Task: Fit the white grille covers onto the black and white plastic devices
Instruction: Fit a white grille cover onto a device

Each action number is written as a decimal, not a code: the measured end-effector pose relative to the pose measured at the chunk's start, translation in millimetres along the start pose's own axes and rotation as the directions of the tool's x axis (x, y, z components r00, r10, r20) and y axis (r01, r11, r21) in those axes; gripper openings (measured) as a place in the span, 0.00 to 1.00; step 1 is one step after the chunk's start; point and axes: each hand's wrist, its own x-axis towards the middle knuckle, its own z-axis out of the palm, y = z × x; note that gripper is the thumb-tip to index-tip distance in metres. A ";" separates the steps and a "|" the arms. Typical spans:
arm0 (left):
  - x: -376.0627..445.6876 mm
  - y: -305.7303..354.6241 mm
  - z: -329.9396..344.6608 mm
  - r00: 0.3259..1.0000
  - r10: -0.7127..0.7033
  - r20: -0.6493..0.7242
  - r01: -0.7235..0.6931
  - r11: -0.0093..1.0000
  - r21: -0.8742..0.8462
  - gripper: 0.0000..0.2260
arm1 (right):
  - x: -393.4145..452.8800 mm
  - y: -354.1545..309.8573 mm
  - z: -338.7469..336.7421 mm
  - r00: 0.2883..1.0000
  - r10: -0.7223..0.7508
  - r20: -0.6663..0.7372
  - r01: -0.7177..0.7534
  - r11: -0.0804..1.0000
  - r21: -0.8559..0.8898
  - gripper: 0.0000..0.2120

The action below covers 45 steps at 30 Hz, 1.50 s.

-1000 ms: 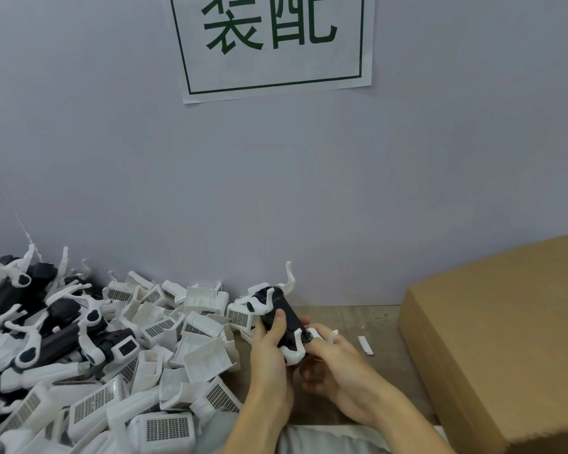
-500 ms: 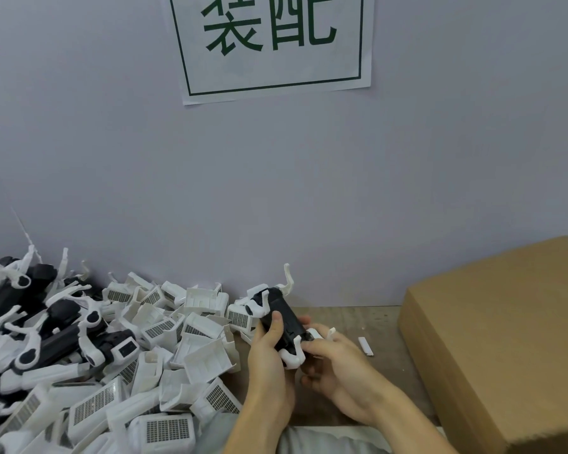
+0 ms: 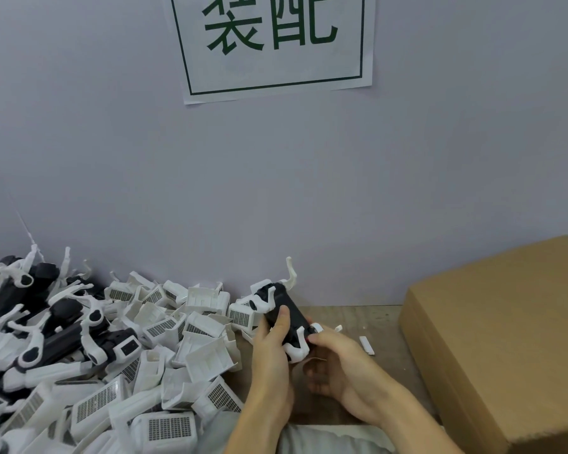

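Gripping the black-and-white device as before, both hands' fingers stay clenched round it.

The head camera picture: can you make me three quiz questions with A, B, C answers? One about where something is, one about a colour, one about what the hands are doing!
1. Where is the cardboard box?
A. right of the hands
B. on the pile
C. on the wall

2. What colour is the writing on the wall sign?
A. red
B. green
C. blue

3. What are the left hand and right hand doing?
A. resting flat
B. holding the black and white device
C. lifting the box

Answers: A, the box sits at the right edge; B, the characters are green; B, both hands grip the device.
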 end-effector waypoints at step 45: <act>13.0 6.8 -6.1 0.988 -0.091 0.128 0.054 0.962 0.267 0.16 | -0.1 19.0 23.4 0.750 -0.492 -0.443 0.231 0.822 -0.521 0.13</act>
